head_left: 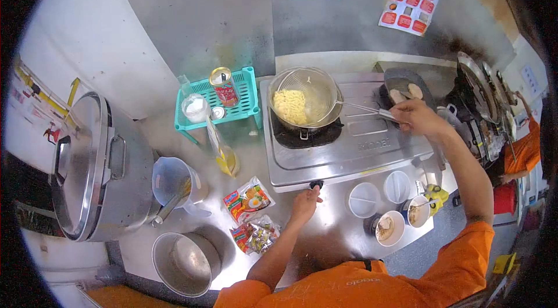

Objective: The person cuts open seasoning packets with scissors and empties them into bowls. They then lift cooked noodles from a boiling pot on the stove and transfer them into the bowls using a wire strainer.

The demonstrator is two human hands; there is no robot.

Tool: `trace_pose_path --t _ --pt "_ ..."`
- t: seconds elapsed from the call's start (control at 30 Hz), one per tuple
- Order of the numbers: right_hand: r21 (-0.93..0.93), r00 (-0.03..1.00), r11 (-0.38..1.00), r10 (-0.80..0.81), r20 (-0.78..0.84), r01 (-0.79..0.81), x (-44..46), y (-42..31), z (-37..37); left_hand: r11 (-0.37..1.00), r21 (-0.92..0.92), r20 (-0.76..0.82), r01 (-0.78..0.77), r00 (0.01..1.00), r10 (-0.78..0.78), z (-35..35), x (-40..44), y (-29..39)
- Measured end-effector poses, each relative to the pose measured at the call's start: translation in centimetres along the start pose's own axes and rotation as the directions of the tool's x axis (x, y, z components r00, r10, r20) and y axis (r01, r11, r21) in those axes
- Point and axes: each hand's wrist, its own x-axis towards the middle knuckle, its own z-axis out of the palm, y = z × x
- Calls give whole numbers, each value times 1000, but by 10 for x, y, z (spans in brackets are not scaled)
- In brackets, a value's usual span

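My right hand [415,116] is closed around the handle of a wire strainer [354,106]. The strainer's basket sits over a pot [325,120] on the gas stove [363,160], and a pale yellow block of instant noodles [290,106] lies in it. At the stove's front edge, the fingers of my left hand [303,204] are on a black stove knob [316,184]. Left of that hand lie a red instant noodle packet [249,199] and a pile of small foil sachets [260,233].
A turquoise rack [250,99] holds a can [225,90]. Leftward stand a plastic jug [174,177], a large lidded pot [125,203] and a steel pot [186,264]. White cups [390,229] and round lids [364,200] are at right. Behind my right hand is a pan [401,80] with food.
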Motion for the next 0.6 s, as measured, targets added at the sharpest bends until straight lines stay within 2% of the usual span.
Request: trace_pose_path --t 0.03,0.1,0.23,0.3,0.33,0.37,0.43,0.47,0.53,0.6 --pt "2 1000 1000 -3 1 3 -1 2 0 1000 15 25 -12 1000 11 -2 -1 1" --pt "171 996 982 76 40 -82 -4 5 0 999 32 47 -24 999 22 -7 -8 8" --pt "220 994 973 42 106 -64 -6 19 -4 999 -36 45 20 999 -19 -6 -16 16" --pt "167 994 979 112 9 -112 -20 5 -1 997 -72 44 17 999 -14 -3 -15 11" --pt "164 994 980 111 12 -111 -18 8 4 996 -88 48 20 999 -16 -2 -14 9" --pt "-206 949 948 -275 -152 241 -13 14 11 994 -103 52 24 998 -18 -1 -14 8" --pt "-570 750 677 -644 -153 465 -20 4 26 993 -113 46 29 999 -24 -2 -17 16" --pt "-757 816 584 -566 -119 294 -35 -26 41 992 -119 46 33 999 -28 -3 -19 18" --pt "-892 875 437 -469 -117 115 -62 -64 70 991 -128 36 33 999 -28 0 -17 14" --pt "-964 841 260 -533 -95 55 -81 -82 94 990 -142 27 28 999 -24 0 -16 13"
